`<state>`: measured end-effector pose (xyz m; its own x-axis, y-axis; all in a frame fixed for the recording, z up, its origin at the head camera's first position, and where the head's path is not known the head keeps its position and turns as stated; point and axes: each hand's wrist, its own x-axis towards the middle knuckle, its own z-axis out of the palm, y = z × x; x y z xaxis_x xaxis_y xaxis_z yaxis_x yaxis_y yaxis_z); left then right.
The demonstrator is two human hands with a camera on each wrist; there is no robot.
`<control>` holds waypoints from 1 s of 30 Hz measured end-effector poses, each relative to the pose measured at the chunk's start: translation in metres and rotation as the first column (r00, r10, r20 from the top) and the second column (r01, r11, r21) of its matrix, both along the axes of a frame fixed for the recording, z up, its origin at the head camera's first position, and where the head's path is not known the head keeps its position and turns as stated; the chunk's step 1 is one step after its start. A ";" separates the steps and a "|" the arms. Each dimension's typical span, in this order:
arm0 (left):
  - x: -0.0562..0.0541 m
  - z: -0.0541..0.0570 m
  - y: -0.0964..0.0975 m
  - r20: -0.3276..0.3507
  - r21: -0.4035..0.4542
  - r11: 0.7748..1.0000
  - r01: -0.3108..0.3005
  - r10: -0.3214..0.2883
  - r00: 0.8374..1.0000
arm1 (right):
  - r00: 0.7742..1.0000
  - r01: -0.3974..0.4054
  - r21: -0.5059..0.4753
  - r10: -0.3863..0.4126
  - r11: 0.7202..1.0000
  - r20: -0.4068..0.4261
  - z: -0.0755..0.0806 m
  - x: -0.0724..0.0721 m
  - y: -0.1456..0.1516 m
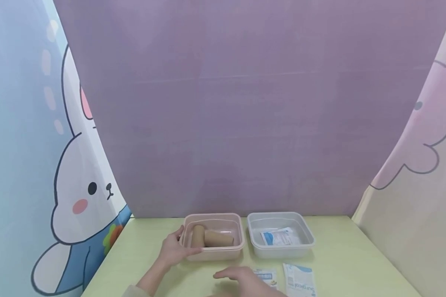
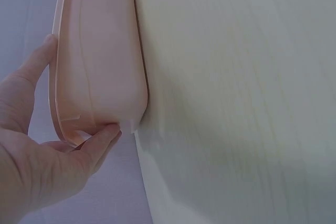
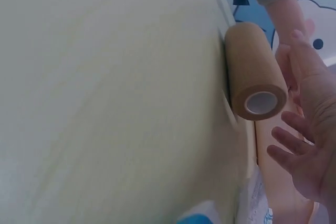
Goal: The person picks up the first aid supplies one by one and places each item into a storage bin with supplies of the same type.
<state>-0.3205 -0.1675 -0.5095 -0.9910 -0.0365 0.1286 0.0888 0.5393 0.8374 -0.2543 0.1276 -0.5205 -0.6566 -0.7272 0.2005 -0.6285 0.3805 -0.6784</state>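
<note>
My left hand (image 1: 174, 248) grips the left near corner of a pink plastic box (image 1: 215, 255), thumb along the rim and fingers at its end wall in the left wrist view. Inside the box are two tan bandage rolls, one pointing away (image 1: 198, 236) and one lying crosswise (image 1: 218, 239). My right hand (image 1: 245, 281) is over the table in front of the box, fingers spread and holding nothing. Beside it, another tan bandage roll (image 3: 254, 64) with a white core lies on the table in the right wrist view; the head view barely shows that spot.
A white plastic box (image 1: 282, 251) stands right of the pink one, with a blue-and-white packet (image 1: 276, 237) inside. In front lie a packet marked "Surgical" (image 1: 300, 280) and a printed packet (image 1: 268, 277), partly behind my right hand. A purple curtain (image 1: 223, 123) hangs behind the table.
</note>
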 end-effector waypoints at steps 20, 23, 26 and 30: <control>0.003 0.002 0.001 -0.006 0.019 1.000 0.007 -0.007 1.000 | 0.994 -0.103 -0.031 0.104 0.994 0.026 -0.025 0.000 -0.021; 0.002 0.001 0.001 -0.007 0.021 1.000 0.006 -0.006 1.000 | 0.993 -0.115 -0.004 0.115 0.993 -0.021 -0.026 0.000 -0.023; 0.002 0.000 0.000 -0.006 0.021 1.000 0.006 -0.006 1.000 | 0.991 -0.125 0.006 0.126 0.992 -0.054 -0.026 0.000 -0.024; 0.003 0.000 -0.001 -0.004 0.019 1.000 0.004 -0.004 1.000 | 0.991 -0.118 0.008 0.119 0.993 -0.061 -0.027 0.000 -0.025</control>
